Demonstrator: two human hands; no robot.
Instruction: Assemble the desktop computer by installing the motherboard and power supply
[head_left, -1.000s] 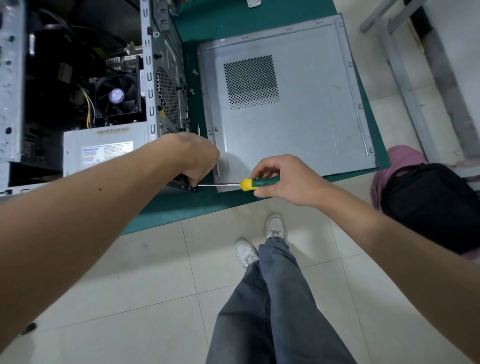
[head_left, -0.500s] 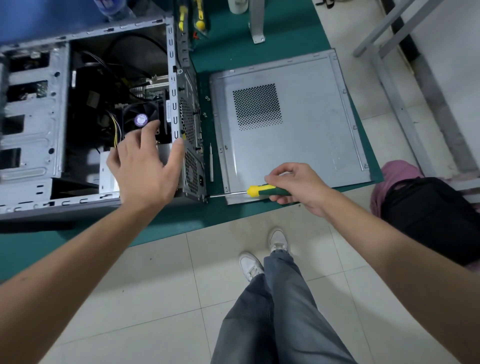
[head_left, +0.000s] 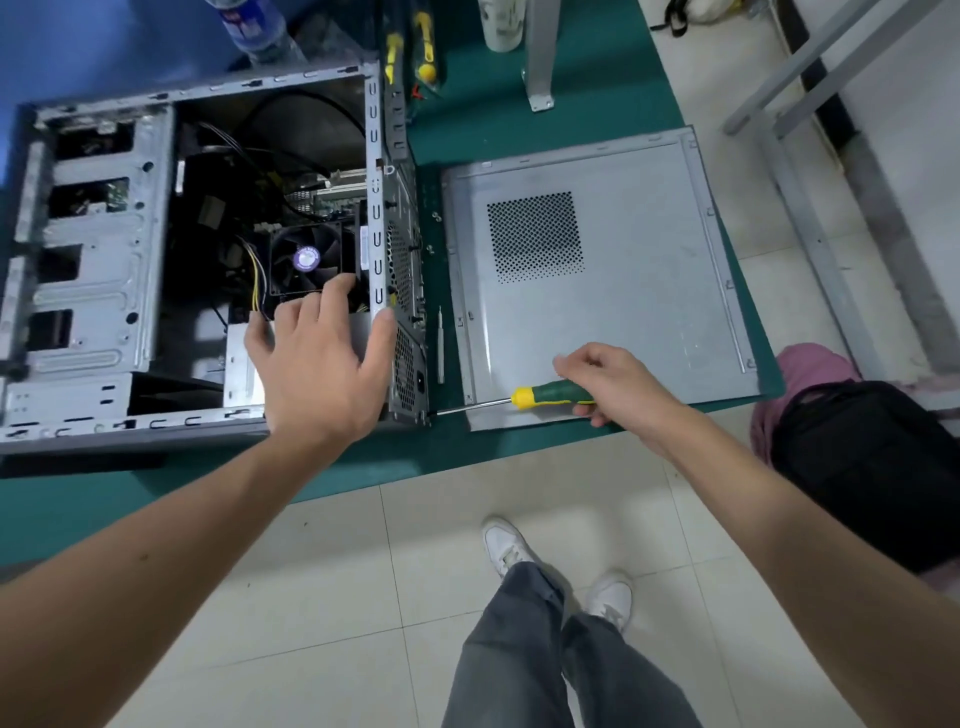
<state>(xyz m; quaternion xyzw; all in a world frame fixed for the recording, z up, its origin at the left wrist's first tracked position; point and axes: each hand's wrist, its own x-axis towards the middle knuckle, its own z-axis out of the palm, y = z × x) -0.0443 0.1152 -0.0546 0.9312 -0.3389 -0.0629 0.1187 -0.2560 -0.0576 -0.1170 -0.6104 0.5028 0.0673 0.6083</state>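
An open grey computer case (head_left: 93, 249) lies on its side on the green table. Inside it I see the motherboard with a black CPU fan (head_left: 306, 257) and the silver power supply (head_left: 240, 371) at the near corner, mostly hidden. My left hand (head_left: 322, 364) lies flat with spread fingers on the power supply, its thumb against the case's rear edge. A green and yellow screwdriver (head_left: 545, 396) is gripped by my right hand (head_left: 615, 387); its thin shaft points left and the tip meets the lower rear corner of the case.
The removed grey side panel (head_left: 597, 270) lies flat to the right of the case. A small thin tool (head_left: 440, 343) lies between them. More yellow-handled screwdrivers (head_left: 423, 44), a bottle (head_left: 252, 26) and a white cup (head_left: 501, 26) stand at the back. A black bag (head_left: 872, 462) sits on the floor at right.
My left hand left the case's rear corner, moved up and spread flat over the power supply. The right hand kept the screwdriver at the same corner. My view shifted to show more of the case.
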